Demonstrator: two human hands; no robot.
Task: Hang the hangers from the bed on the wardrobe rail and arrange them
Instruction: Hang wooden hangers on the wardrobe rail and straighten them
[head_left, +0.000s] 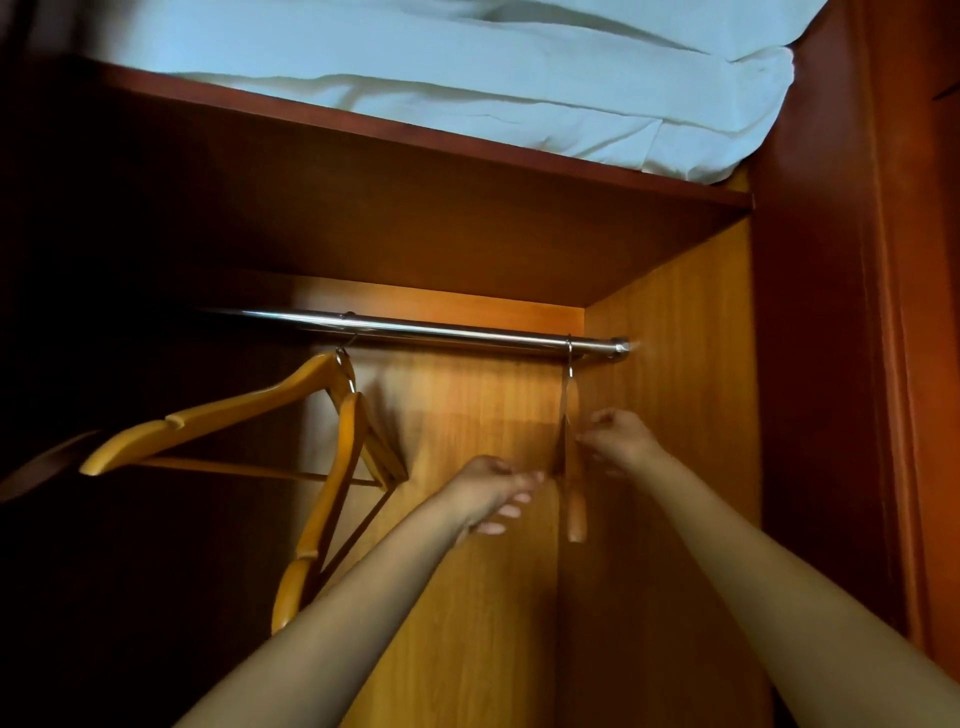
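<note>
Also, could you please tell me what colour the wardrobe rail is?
Shiny silver metal; the wardrobe rail shows best in the head view.

Wooden shelf (467, 148); white bedding (415, 57) atop

**Wardrobe interior from below: shelf, stored bedding and panelling.**
A reddish-brown wooden shelf (415, 223) spans the top of the compartment, its underside in shadow. On it lies folded white bedding (467, 67), creased in soft layers, with its right end bulging over the shelf's front edge near the corner. Below the shelf, the lighter, orange-toned back panel (467, 405) shows vertical grain and meets the right side panel (675, 322), of the same wood, at an inner corner. Outside that panel stands the darker red wardrobe frame (831, 260), with vertical mouldings. The left of the interior is too dark to make out.
</note>
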